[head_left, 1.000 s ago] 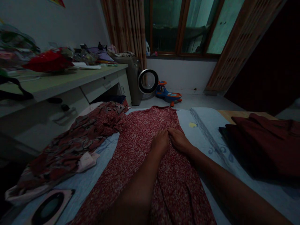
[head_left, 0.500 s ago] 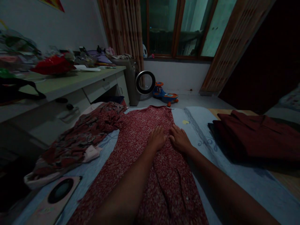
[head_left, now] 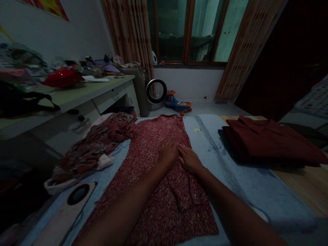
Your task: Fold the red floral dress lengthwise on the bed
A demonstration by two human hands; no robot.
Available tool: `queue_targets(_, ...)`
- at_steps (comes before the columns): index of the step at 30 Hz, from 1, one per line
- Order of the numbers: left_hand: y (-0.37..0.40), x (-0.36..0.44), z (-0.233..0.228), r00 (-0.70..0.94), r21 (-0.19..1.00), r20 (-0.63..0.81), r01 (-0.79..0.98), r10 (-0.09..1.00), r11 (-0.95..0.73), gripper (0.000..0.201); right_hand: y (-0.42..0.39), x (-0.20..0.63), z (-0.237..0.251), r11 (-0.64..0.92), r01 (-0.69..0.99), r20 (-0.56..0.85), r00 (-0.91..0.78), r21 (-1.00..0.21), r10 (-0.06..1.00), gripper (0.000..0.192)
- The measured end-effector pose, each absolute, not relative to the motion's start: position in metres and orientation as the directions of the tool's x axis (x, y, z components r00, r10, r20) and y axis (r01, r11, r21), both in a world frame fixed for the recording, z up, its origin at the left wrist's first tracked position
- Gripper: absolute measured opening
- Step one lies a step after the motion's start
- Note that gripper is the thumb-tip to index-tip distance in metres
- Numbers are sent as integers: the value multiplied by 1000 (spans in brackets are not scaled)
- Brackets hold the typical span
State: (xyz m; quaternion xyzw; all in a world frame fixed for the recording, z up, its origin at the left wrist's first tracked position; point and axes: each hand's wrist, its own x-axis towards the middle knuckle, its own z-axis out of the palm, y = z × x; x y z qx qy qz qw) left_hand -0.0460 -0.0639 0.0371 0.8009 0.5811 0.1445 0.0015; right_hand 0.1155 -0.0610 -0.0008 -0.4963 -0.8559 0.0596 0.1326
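Note:
A red speckled garment (head_left: 153,143) lies spread lengthwise on a pale blue sheet (head_left: 230,171). My left hand (head_left: 167,155) and my right hand (head_left: 189,160) rest side by side, palms down, on the middle of the garment, fingers flat and touching the cloth. Neither hand grips anything. Creases in the cloth run from under my wrists toward me.
A crumpled red patterned garment (head_left: 94,147) lies left of the spread one. Folded dark red clothes (head_left: 266,140) sit at the right. A flat pink object with a dark oval (head_left: 74,198) lies at the near left. A cluttered desk (head_left: 77,92) stands left; a toy ride-on car (head_left: 178,102) is on the floor.
Both hands have slid toward me along the garment, staying flat and together. The view has shifted, bringing more of the folded dark red clothes into sight.

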Motion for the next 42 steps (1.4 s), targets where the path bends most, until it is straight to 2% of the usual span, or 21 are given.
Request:
queue_targets(6, -136, -52, 23, 277, 182, 88, 940, 957, -289, 51, -66, 115, 4, 522, 826, 257, -468, -215, 846, 43)
queue_targets(9, -150, -56, 11, 284, 165, 88, 941, 955, -295, 59, -73, 117, 7, 528, 818, 276, -466, -226, 840, 38)
queue_targets(16, -151, -58, 5, 282, 164, 131, 939, 950, -302, 58, -108, 129, 16, 497, 841, 160, -472, -213, 867, 43)
queue_targets(21, -152, -58, 9, 280, 171, 122, 939, 952, -298, 54, -141, 134, 17, 489, 835, 164, -461, -252, 872, 44)
queue_targets(27, -178, -56, 23, 381, 208, 57, 899, 923, -385, 51, -169, 148, 15, 482, 818, 169, -452, -312, 876, 44)
queue_targets(30, -194, -56, 25, 380, 228, 45, 896, 924, -380, 53, -181, 156, 18, 470, 814, 177, -435, -341, 883, 44)
queue_targets(38, -207, -57, 16, 350, 249, 111, 896, 930, -367, 52, -213, 152, 8, 463, 751, 357, -318, -470, 878, 38)
queue_targets(42, -212, -57, 21, 450, 248, 218, 833, 866, -495, 40, -220, 148, -2, 464, 734, 382, -296, -495, 876, 32)
